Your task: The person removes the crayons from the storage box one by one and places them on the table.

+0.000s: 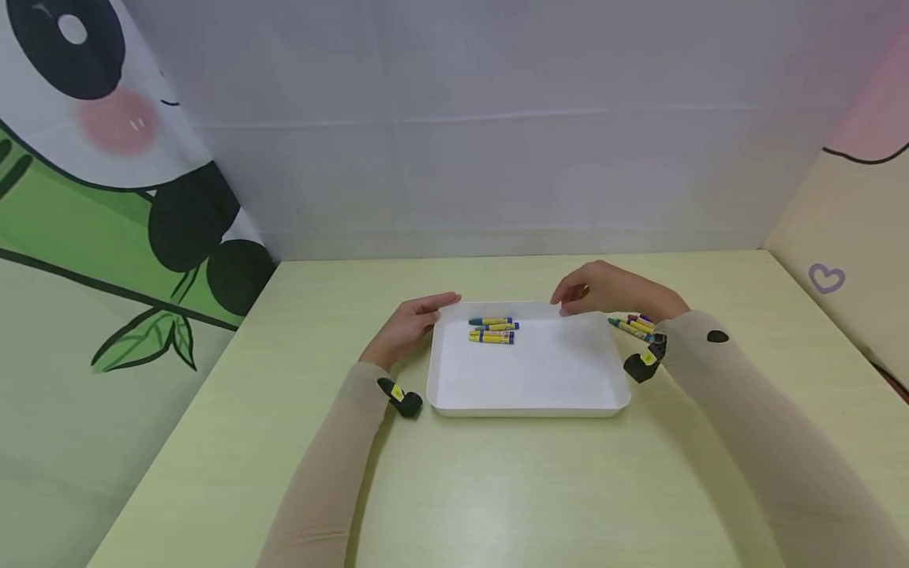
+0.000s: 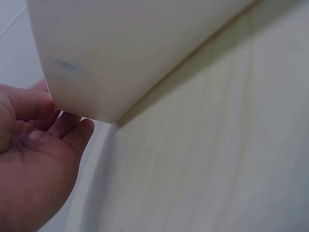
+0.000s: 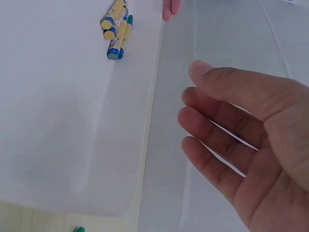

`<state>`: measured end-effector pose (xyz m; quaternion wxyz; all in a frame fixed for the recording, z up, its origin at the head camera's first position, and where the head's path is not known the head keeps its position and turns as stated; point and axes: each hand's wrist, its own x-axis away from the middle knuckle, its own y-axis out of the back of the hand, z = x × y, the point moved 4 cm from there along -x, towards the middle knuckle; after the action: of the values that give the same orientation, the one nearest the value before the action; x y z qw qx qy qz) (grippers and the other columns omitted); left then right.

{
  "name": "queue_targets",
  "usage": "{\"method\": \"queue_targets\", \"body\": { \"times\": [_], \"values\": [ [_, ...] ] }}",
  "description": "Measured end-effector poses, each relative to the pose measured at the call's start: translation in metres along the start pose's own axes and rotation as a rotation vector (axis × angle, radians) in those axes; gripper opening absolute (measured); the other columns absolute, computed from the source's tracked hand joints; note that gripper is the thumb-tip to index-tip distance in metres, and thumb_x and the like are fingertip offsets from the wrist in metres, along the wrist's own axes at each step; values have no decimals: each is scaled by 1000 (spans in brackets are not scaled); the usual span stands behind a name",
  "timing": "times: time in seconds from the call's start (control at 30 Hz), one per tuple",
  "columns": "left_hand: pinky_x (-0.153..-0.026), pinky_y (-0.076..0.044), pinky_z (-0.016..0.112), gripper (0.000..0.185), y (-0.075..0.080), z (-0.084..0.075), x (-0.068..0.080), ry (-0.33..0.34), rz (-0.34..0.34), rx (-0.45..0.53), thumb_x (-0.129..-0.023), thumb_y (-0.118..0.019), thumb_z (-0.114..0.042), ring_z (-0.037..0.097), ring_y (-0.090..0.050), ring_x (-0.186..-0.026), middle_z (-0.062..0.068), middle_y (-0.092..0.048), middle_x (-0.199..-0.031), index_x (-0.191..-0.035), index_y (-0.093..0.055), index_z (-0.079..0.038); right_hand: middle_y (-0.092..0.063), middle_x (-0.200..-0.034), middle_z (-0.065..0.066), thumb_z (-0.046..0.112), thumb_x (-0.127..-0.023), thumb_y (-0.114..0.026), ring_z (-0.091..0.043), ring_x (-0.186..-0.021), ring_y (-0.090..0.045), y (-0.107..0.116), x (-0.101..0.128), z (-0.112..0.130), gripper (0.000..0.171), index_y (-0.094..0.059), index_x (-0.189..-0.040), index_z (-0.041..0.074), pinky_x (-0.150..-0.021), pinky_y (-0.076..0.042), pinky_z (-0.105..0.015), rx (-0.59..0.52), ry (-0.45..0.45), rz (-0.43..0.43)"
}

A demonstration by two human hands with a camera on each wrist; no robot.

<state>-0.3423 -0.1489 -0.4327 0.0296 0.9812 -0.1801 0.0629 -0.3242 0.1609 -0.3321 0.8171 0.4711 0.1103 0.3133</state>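
Close to me sits the white tray (image 1: 525, 394). I rest my left hand (image 1: 408, 325) on its far left corner, fingers straight, I think to keep it from sliding. My right hand (image 1: 604, 290) hangs loose and empty over the far right edge. Some crayons (image 1: 492, 330) lie inside between my hands; more crayons (image 1: 634, 326) lie just beside my right wrist.
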Motion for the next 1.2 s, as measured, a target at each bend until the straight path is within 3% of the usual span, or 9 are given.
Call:
{"method": "queue_targets", "body": {
  "times": [0.57, 1.2],
  "values": [
    [-118, -28, 37, 43, 0, -3, 2, -20, 12, -6, -100, -37, 2, 17, -34, -142, 4, -46, -148, -141, -49, -7, -68, -98, -2, 11, -87, -70, -16, -86, -57, -41, -52, 35, 20, -72, -106, 6, -76, -51, -26, 6, 45, 120],
    [-118, -28, 38, 43, 0, -1, -1, -19, 10, -3, -100, -36, 3, 17, -34, -142, 5, -47, -148, -140, -50, -6, -66, -95, -1, 12, -86, -71, -14, -84, -53, -69, -69, 37, 14, -73, -100, 11, -76, -48, -24, 35, 22, 198]
  ]
}}
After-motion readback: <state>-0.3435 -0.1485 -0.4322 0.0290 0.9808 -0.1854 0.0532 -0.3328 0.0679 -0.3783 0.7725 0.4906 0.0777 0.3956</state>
